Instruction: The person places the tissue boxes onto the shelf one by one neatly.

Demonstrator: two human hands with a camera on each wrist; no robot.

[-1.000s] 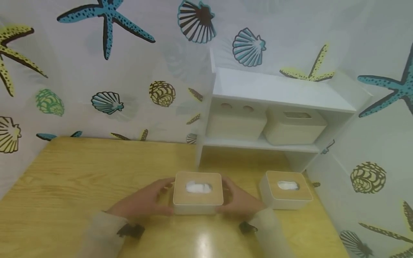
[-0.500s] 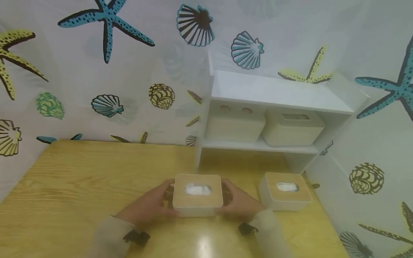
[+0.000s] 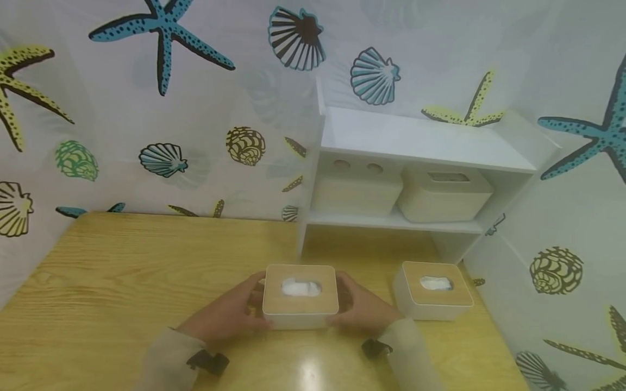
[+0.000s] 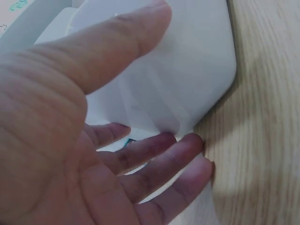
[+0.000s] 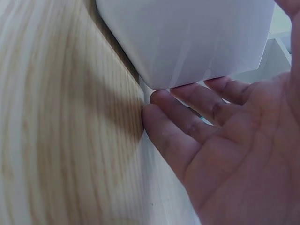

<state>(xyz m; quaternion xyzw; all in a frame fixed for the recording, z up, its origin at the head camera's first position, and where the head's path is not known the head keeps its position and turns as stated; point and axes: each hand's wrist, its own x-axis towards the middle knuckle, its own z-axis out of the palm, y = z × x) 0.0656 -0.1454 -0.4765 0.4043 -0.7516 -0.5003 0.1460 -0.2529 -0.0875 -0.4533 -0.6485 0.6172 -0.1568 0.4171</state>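
A white tissue box (image 3: 300,290) with a wood-coloured lid sits on the table, a white tissue showing in its oval slot. My left hand (image 3: 233,309) holds its left end, thumb along the near face and fingers at the far corner. From the opposite end my right hand (image 3: 364,304) holds it in the same way. Close up in the left wrist view, the thumb lies over the box's white wall (image 4: 197,51). In the right wrist view several fingertips (image 5: 161,98) touch the far side of the box (image 5: 187,37), low near the tabletop.
A second tissue box (image 3: 432,290) with the same lid stands to the right. Behind is a white shelf unit (image 3: 430,138) holding a pale box with two round holes (image 3: 357,184) and a pale tissue box with a rectangular slot (image 3: 445,193). Shell-patterned wall covering surrounds the wooden table (image 3: 146,260).
My left hand has shifted slightly right and drawn closer around the box's left end. The view has tilted a little. The box and right hand look unmoved.
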